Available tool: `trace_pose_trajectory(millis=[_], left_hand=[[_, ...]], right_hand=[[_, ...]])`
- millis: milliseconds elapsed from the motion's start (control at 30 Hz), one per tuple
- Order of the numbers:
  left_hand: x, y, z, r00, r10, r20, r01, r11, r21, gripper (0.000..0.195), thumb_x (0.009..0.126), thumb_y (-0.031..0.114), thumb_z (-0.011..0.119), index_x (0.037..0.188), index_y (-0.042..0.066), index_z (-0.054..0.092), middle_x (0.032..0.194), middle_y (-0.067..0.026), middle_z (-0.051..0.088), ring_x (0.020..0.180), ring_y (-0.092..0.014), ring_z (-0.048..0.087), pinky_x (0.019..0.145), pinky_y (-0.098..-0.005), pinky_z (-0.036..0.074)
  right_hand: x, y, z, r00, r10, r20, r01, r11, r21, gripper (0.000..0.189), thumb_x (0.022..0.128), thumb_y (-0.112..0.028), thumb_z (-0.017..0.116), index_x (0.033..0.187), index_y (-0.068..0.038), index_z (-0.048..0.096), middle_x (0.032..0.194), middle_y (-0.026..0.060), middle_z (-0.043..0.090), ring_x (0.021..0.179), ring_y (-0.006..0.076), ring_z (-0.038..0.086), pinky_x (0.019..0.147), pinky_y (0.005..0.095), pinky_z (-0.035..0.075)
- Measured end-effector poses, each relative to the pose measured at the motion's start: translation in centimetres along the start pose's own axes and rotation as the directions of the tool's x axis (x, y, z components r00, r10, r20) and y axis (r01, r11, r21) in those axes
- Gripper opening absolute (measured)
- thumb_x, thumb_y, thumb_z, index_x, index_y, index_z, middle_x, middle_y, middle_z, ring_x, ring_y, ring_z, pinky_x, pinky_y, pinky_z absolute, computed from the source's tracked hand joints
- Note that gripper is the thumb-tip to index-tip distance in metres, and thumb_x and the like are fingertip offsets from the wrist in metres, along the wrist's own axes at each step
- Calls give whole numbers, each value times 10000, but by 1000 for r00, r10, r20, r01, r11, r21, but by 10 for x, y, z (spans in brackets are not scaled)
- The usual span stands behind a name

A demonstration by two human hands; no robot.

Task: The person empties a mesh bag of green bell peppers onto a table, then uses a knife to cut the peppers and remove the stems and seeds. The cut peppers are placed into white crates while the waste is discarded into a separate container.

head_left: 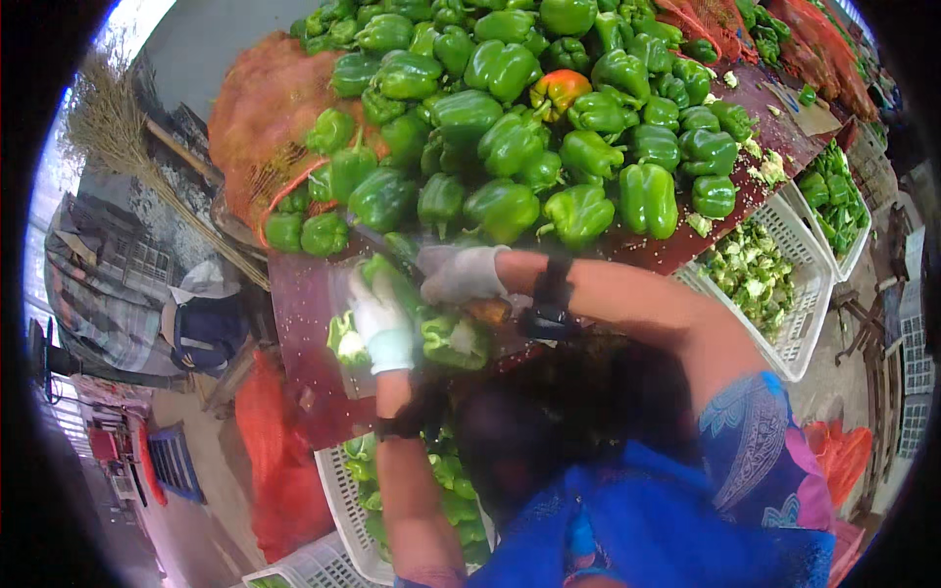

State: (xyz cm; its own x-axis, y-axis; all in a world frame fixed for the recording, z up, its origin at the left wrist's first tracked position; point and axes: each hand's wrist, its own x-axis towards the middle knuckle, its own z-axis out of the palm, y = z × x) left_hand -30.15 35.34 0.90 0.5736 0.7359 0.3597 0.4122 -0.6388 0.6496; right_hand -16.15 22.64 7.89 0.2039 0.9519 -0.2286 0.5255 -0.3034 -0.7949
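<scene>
My left hand (382,323), in a white glove, grips a green bell pepper (393,283) low over the dark red tabletop (309,316). Close beside it is my right hand (463,273), also gloved, with its fingers curled; motion blur hides what is in them. A thin greyish streak (367,234), possibly a blade, runs out to the left of that hand. Below the hands lies a cut green pepper (456,342) with its pale inside showing. A pepper piece with a white core (349,339) rests left of my left wrist.
Whole green peppers (507,140) are heaped behind my hands, with one orange-red pepper (560,90) among them. An orange mesh sack (272,117) slumps at left. A white crate (812,294) of pepper cores stands at right. Another crate (342,492), below the table edge, holds cut peppers.
</scene>
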Motion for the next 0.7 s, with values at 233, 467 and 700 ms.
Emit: trace_pose_trajectory(millis=[233,467,700], left_hand=[[102,27,-13,929,370,22,-335,812,478,642,822,198,681,1412,150,431,1290,-272,503,1136,-473,521,930,-562,456],[150,45,34,917,73,391,-288,799,528,848,661,223,773,1434,273,426,1386,-240,484,1256,-472,482,998,-489,472],[112,22,-28,906,-161,392,355,794,-494,694,787,165,708,1404,16,427,1154,-124,628,970,-219,623,809,-349,530]], right_hand=[[-60,35,23,919,-58,-390,103,990,96,391,854,-280,577,1048,54,520,1043,272,579,1056,418,558,917,451,448],[-92,45,3,893,75,-444,5,984,176,369,858,-250,585,1025,73,516,948,284,611,953,437,612,838,472,488],[-95,48,-1,877,-37,-479,127,979,157,326,840,-192,594,1067,40,576,885,249,637,880,355,664,769,438,505]])
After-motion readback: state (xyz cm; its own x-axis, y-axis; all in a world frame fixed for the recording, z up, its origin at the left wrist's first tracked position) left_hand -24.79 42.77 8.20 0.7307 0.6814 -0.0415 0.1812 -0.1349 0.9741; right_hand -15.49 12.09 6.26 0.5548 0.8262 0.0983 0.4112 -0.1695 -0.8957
